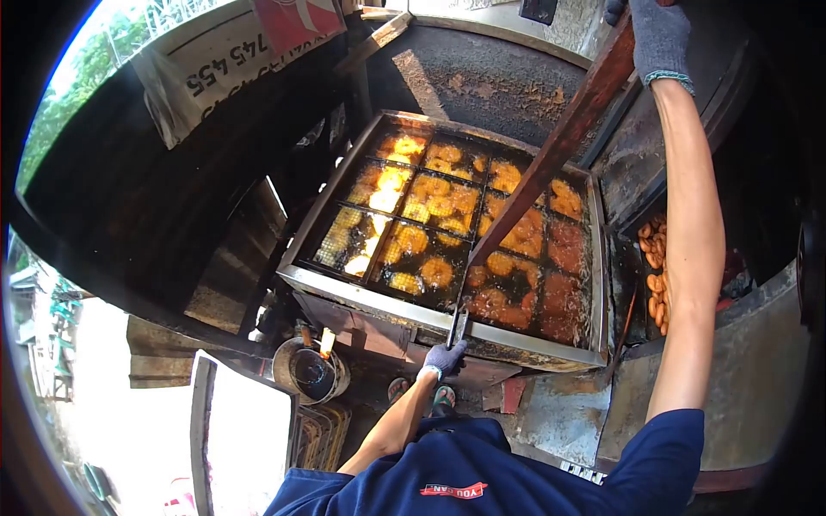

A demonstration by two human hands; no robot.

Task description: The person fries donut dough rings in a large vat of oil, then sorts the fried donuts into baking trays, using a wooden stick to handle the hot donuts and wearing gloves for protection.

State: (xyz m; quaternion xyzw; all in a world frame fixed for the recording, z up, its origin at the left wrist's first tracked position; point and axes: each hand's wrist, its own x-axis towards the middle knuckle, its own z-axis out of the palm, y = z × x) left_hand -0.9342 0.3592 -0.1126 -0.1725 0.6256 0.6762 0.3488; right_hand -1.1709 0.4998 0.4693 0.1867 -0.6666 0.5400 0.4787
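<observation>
A big square fryer fills the middle, its oil dark and covered by a wire grid that splits it into compartments. Beyond the fryer's far left corner hangs a white banner with printed numbers (read upside down from here). A long wooden plank slants across the fryer, from above its far right corner down to a point near the middle of its near rim. To the right of the fryer, in a dark trough just beside its wall, lies a heap of browned pieces. Below the fryer's near left corner, on the ground, stands a round blackened pot. Inside the fryer float many dough rings, pale gold on the left side and a deeper red-brown on the right. At the fryer's near rim, where the plank's lower end comes down, a short metal tool crosses the rim. The right hand, in a grey knitted glove, is raised past the fryer's far right corner, its fingers curled around the plank's top end. The left hand, gloved too, sits just outside the near rim, closed in a fist about the lower end of the metal tool.
</observation>
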